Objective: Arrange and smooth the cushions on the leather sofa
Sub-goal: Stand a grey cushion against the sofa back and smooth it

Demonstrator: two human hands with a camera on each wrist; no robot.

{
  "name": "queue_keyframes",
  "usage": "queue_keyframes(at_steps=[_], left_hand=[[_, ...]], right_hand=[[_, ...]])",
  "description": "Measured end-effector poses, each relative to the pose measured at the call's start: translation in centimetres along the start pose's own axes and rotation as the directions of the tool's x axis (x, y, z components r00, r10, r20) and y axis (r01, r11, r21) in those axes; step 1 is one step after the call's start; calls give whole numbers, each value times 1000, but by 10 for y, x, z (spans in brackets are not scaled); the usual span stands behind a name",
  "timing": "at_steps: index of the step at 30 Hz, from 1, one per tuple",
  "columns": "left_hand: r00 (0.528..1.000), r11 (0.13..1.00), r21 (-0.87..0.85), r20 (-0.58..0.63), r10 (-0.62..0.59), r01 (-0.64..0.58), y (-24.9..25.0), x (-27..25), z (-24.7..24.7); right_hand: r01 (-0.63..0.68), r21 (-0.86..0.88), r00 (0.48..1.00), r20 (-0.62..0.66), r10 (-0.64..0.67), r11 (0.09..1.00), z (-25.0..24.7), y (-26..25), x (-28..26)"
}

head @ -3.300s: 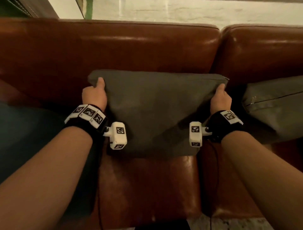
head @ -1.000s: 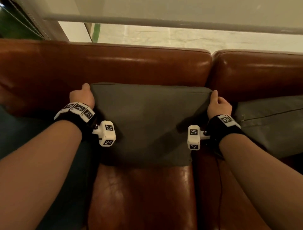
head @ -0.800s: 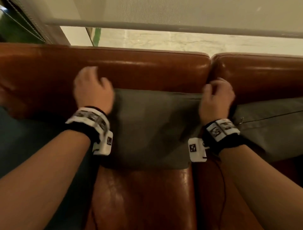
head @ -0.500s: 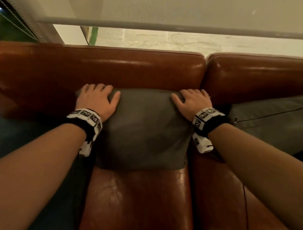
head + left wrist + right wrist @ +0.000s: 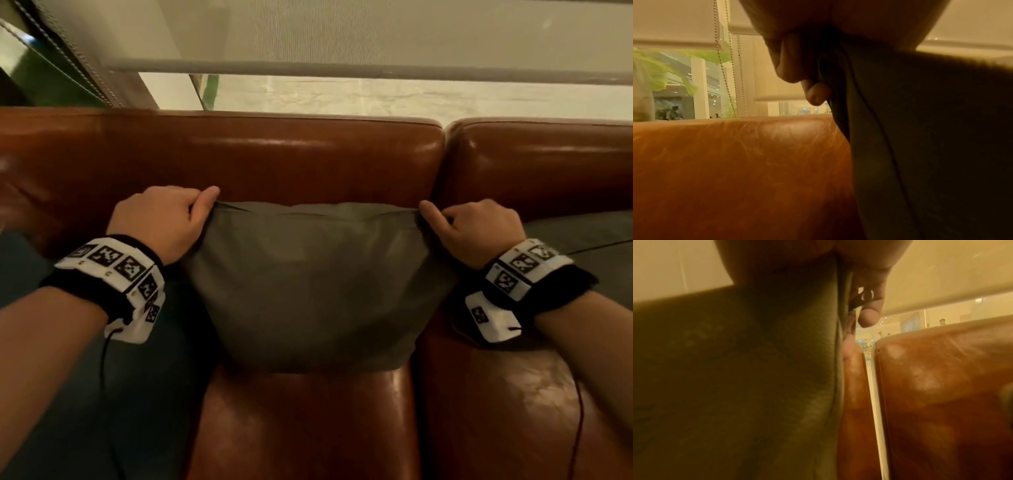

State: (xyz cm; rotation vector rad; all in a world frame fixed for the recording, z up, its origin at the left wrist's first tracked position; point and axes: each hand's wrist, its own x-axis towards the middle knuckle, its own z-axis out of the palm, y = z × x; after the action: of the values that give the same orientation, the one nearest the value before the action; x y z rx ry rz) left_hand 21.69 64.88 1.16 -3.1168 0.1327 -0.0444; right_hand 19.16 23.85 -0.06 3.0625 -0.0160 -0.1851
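A grey-green cushion [image 5: 315, 281] leans upright against the back of the brown leather sofa [image 5: 274, 161]. My left hand [image 5: 164, 219] pinches its top left corner, fingers curled. My right hand [image 5: 476, 229] pinches its top right corner the same way. In the left wrist view the cushion [image 5: 931, 146] fills the right side and a fingertip [image 5: 817, 94] shows at its seam. The right wrist view has the cushion [image 5: 735, 378] on the left, with my fingers [image 5: 869, 318] behind its edge.
A second grey cushion [image 5: 582, 236] lies against the right-hand sofa back. A dark teal cushion [image 5: 68, 394] sits on the seat at the left. The bare leather seat [image 5: 308, 428] lies in front. Behind the sofa are a window and roller blinds [image 5: 342, 34].
My hands lay flat on the cushion's top half a second ago; now both have slid outward and pinch its upper corners. The cushion top looks pulled taut and wider.
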Motion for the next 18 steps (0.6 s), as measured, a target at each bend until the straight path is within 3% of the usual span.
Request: queue_keyframes(at_steps=[4, 6, 8, 10, 12, 15, 18], left_hand=[[977, 995, 59, 192, -88, 78, 7, 34, 9], [990, 997, 77, 132, -40, 30, 28, 40, 18], [995, 993, -63, 14, 102, -101, 68, 30, 30], [968, 962, -157, 83, 237, -222, 106, 13, 49], [954, 969, -117, 183, 237, -219, 108, 7, 69], [983, 996, -10, 162, 89, -89, 61, 15, 80], [955, 987, 87, 254, -154, 136, 15, 18, 72]], right_hand=[[-73, -19, 996, -58, 72, 997, 0, -4, 31], [-33, 47, 986, -160, 40, 998, 8, -21, 40], [99, 214, 978, -202, -55, 972, 19, -59, 38], [231, 273, 971, -126, -204, 934, 32, -100, 30], [246, 215, 966, 29, -258, 945, 50, -111, 26], [50, 139, 995, 75, -60, 989, 62, -64, 35], [-205, 59, 972, 129, 197, 977, 57, -7, 35]])
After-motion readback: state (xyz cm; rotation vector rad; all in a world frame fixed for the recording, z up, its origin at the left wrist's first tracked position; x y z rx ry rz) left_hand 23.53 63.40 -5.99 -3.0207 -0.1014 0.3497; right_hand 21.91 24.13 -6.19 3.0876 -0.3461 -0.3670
